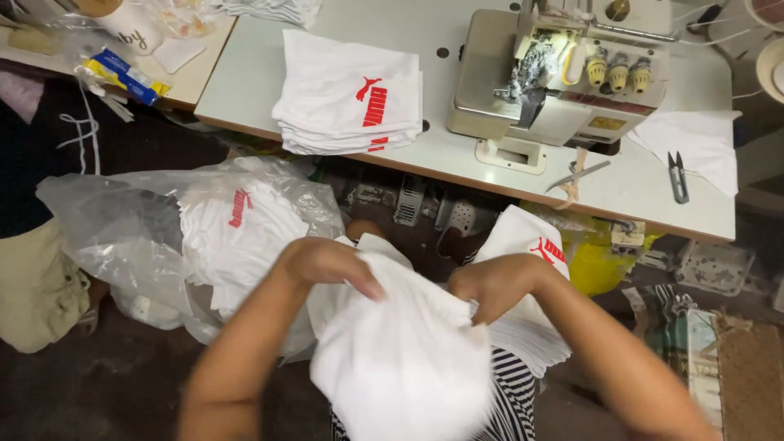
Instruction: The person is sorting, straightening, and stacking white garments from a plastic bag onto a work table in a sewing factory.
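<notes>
Both my hands grip one white fabric piece (pixel 404 359) over my lap. My left hand (pixel 327 263) pinches its upper left edge, and my right hand (pixel 490 284) clasps the upper right edge. Under the right hand lies a stack of white fabric pieces with a red print (pixel 531 245) on my knee. To my left a clear plastic bag (pixel 122 229) holds more white printed pieces (pixel 237 237). On the white table (pixel 261 90) above, a folded pile of white printed pieces (pixel 351 94) rests.
A grey overlock sewing machine (pixel 555 77) stands on the table, with scissors (pixel 576 175), thread snips (pixel 678 175) and a white cloth (pixel 694 143) beside it. A yellow bag (pixel 600 265) sits under the table. Another person's leg in beige (pixel 37 286) is at far left.
</notes>
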